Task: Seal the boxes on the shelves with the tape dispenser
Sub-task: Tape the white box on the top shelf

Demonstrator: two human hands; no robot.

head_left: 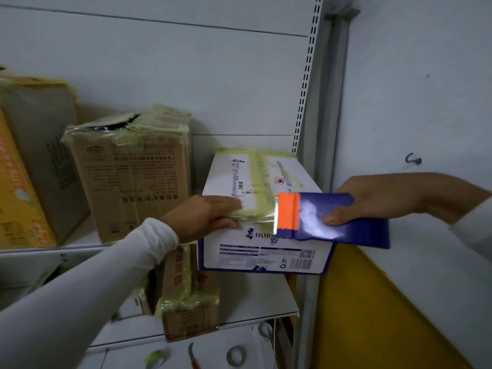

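A white box with blue print [266, 251] juts over the front edge of the upper shelf [80, 245]. Strips of yellowish tape cross its top. My left hand [205, 217] grips the box's front top edge at the left, fingers over the tape end and thumb on the front face. My right hand [372, 201] holds the blue tape dispenser [332, 219], thumb on its side. The dispenser's orange head and toothed blade sit at the box's front top edge, with clear tape stretched from the blade to my left fingers.
Two taped brown cartons [133, 177] and an orange-printed carton [18, 187] stand left on the same shelf. A taped brown box [189, 302] sits on the lower shelf [255, 296]. A slotted upright post [306, 102] and a yellow panel [372, 315] lie right. Tape rolls [235, 355] lie below.
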